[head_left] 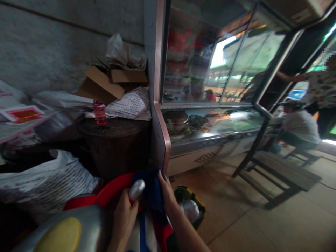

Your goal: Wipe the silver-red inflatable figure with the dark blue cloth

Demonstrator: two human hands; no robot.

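Silver moulded ride-on body with yellow disc [63, 231] nearest camera, lower left. Left hand [124, 217] clamped around shiny silver handle knob [136, 189], beside red curved bar [110, 190]. Right hand [166, 190] pinches dark blue cloth [151, 190] draped over bar, fingers together on fabric. Risk: cloth slips off smooth curved bar if pinch loosens. Farther right: glass-fronted display cabinet [210, 122], dark slatted bench [283, 171], seated person in grey top [299, 127].

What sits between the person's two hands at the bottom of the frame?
In the head view, a dark blue cloth lies between the left hand and the right hand; the left hand grips a silver handle beside it.
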